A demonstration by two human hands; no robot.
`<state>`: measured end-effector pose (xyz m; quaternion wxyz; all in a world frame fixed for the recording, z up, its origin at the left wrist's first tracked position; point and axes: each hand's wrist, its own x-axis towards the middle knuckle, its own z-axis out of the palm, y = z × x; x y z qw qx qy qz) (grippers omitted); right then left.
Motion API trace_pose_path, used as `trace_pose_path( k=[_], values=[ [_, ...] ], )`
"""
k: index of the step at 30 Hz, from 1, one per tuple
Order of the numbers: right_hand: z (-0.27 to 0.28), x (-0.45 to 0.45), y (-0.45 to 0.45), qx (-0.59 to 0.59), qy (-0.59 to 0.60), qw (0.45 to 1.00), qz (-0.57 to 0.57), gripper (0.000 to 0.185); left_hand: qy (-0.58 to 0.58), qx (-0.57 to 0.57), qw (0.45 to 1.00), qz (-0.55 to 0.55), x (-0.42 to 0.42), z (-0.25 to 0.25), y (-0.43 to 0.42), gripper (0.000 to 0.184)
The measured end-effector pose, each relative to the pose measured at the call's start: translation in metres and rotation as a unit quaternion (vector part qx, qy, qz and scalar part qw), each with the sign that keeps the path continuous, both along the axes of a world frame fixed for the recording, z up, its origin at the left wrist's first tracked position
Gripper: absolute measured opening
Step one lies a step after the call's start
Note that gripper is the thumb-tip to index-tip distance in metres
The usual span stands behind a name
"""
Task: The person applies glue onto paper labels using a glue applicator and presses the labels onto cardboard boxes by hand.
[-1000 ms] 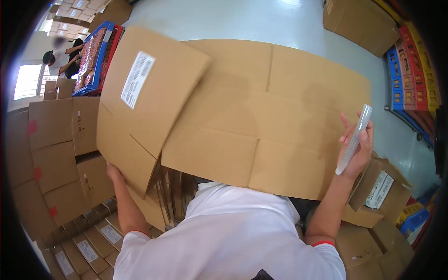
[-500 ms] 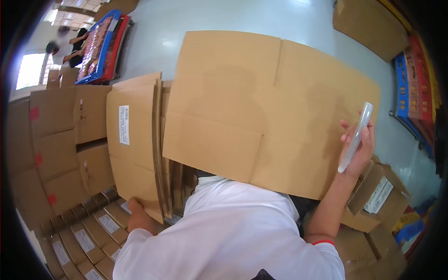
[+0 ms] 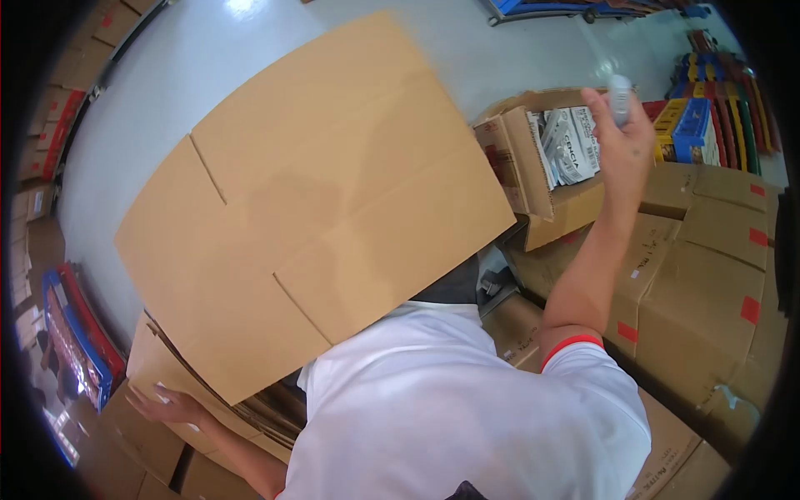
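A large flat cardboard sheet point(image 3: 317, 200) with two slits lies in front of my body. At the lower left my left hand point(image 3: 171, 407) rests with its fingers spread against upright folded cardboard point(image 3: 150, 358). Raised at the upper right, my right hand point(image 3: 623, 129) is closed around a pale, translucent stick-like object point(image 3: 619, 98), seen nearly end-on. Below and left of that hand stands an open carton point(image 3: 533, 167) holding printed labels and clear plastic point(image 3: 569, 146).
Stacked closed cartons point(image 3: 708, 275) with red tags fill the right side. Colourful crates point(image 3: 687, 129) stand at the upper right. A blue and red cart point(image 3: 79, 333) is at the left, and grey floor point(image 3: 167, 100) shows beyond the sheet.
The view has turned to the right. My left hand has let the tilted labelled cardboard fall back onto the upright stack. My right hand, still holding the stick, has moved up toward the open carton.
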<state>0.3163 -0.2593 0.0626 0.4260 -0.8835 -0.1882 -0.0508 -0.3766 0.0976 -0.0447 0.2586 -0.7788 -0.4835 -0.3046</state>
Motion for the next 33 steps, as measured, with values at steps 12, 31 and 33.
trace_pose_path(
  k=[12, 31, 33],
  values=[
    [-0.151, 0.028, -0.044, -0.35, -0.013, 0.936, -0.03, 0.047, -0.028, -0.173, 0.927, -0.333, 0.236, 0.034, 0.009, 0.03],
    [-0.12, 0.04, -0.048, -0.2, 0.026, 0.978, -0.063, 0.03, -0.036, -0.252, 0.897, -0.361, 0.275, 0.012, -0.01, 0.032],
    [-0.131, 0.037, -0.045, -0.239, -0.015, 0.969, -0.057, 0.032, -0.041, -0.258, 0.892, -0.369, 0.279, 0.01, -0.011, 0.032]
  ],
)
